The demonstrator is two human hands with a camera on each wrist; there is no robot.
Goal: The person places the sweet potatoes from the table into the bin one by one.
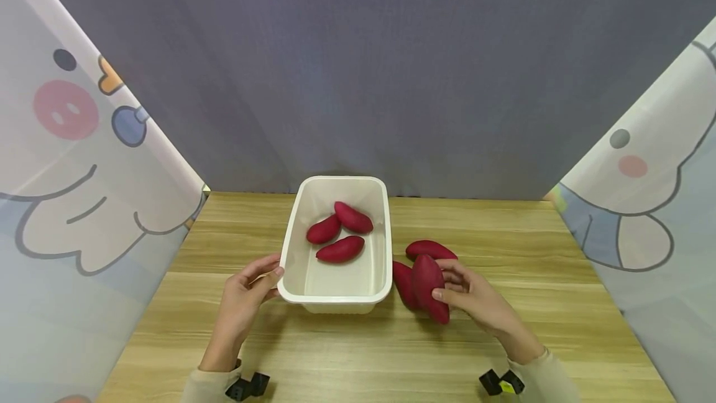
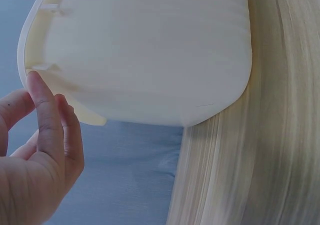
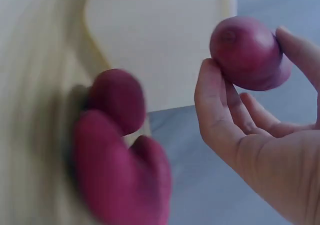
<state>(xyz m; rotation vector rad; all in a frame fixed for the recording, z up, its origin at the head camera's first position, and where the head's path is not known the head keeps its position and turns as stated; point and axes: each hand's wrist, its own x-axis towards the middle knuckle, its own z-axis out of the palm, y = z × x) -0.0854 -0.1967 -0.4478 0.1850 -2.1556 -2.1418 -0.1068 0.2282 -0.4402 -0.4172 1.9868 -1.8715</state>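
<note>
Sweet potato [image 1: 429, 291], plump and dark red, was pinched in the right hand [image 1: 475, 297], low in the frame and right of centre; the thumb lay on one side and the fingers on the other, parted only by its thickness. From the right wrist view I could see it held apart from the loose sweet potatoes [image 3: 117, 102], which lay close together at lower left there. In the head view those sat on the wooden table [image 1: 503, 229], just right of the white bin [image 1: 335, 299], one partly hidden behind the held one. At lower left of centre, the left hand [image 1: 246, 291] had the bin's rim between thumb and fingers, nearly closed, close to its lower-left corner. Inside the bin, mid-frame, lay three more sweet potatoes [image 1: 340, 249], near one another. Small black devices [image 1: 246, 385] sat at both wrists along the bottom edge, beside pale sleeves [image 1: 550, 381]. Grey curtain [image 1: 369, 79] filled the upper frame, with cartoon-printed panels [image 1: 67, 160] down both sides.
</note>
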